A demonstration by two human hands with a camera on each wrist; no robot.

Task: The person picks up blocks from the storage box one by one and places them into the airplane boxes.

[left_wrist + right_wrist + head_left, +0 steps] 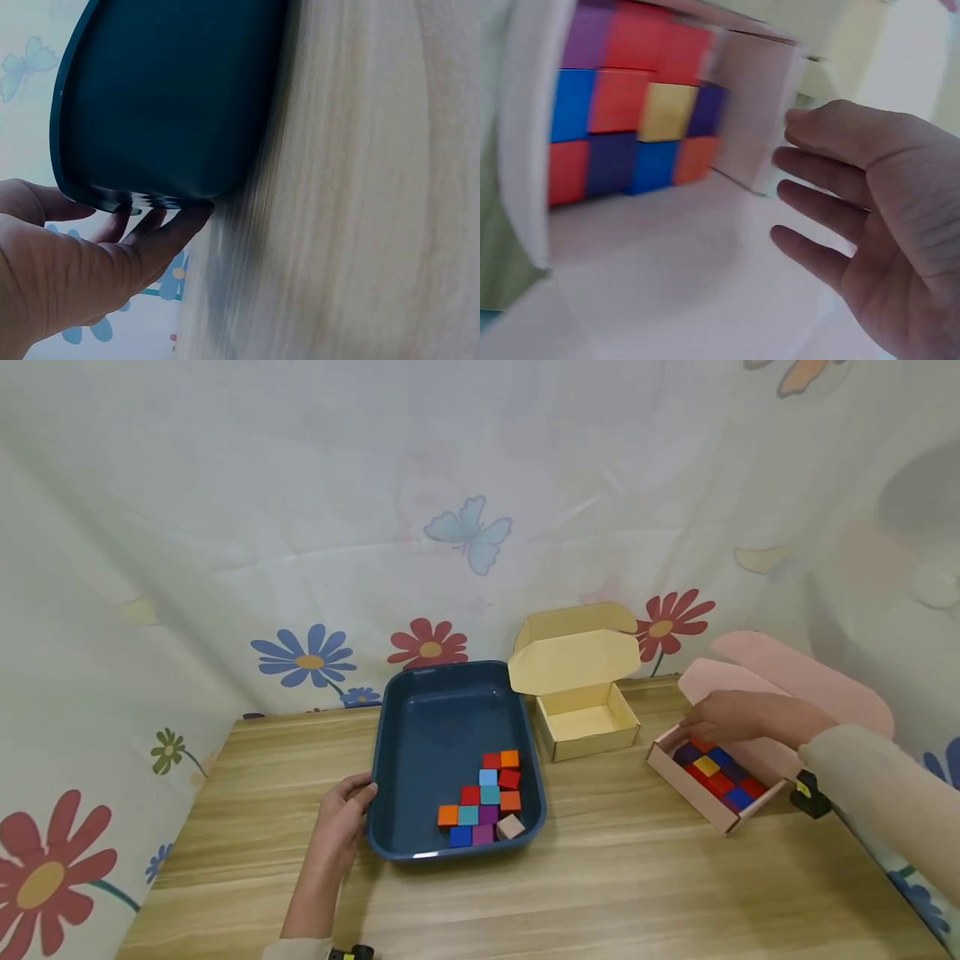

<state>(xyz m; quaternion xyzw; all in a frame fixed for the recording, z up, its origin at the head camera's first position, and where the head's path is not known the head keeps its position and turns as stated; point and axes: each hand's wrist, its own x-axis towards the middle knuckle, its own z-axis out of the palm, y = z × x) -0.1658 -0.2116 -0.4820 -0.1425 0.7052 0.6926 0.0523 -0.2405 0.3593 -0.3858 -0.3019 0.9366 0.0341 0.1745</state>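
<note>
A deep blue tray has its left side in the grip of my left hand; the left wrist view shows the thumb at the rim and the other fingers under it along the outer wall. Several coloured cubes lie in the tray's near right part. Over at the right, my right hand hovers above the far left end of an open pink box. Rows of red, blue, purple, orange and yellow cubes fill one side of that box. In the right wrist view the fingers are spread loosely, holding nothing.
Between the tray and the pink box stands a pale yellow box, its lid raised and its inside bare. Everything rests on a wood-grain table. Behind it hangs a white cloth with flowers and butterflies.
</note>
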